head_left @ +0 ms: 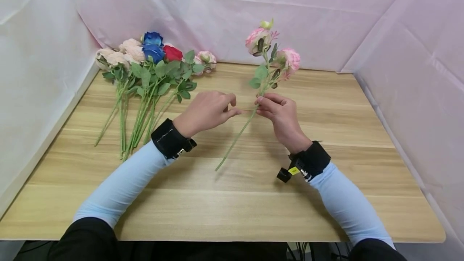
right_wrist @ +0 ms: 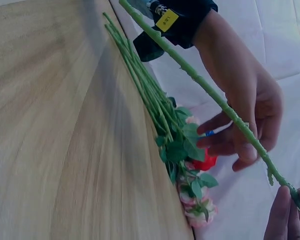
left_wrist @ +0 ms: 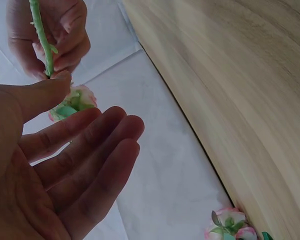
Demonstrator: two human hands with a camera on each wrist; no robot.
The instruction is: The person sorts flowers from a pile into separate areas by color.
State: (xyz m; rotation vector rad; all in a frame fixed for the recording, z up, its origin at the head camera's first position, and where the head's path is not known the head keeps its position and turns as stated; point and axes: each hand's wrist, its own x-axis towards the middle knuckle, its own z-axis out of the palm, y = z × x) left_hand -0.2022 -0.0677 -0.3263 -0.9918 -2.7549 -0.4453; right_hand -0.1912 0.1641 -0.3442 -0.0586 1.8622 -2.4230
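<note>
Pale cloth (head_left: 224, 23), wooden table (head_left: 362, 132), one pink flower spray (head_left: 262, 72) held up

From the head view, cloth closes off the back and sides of the table. With my right hand (head_left: 284, 118) I pinch the spray by its green stem (head_left: 237, 138), just under the leaves; its bare end slants down toward me and leftward. My left hand (head_left: 208, 110) is beside it, fingers loosely bent, holding nothing. Further left lies a bunch (head_left: 145, 77) with blue roses (head_left: 154, 53) and a red rose (head_left: 173, 53). Two blooms and a bud sit above so small a pinch that, I judge, the spray could roll or tip if I slacken.

The left wrist view shows my left palm bare, fingers long and a little curved. My thumb overlaps the stem's line there, though the head view shows a gap; a hasty reach could knock the spray sideways.

Across the right wrist view runs the stem, knobbly, into my pinching fingertips. Swung toward the bunch, those nubs might snag leaves.
</note>
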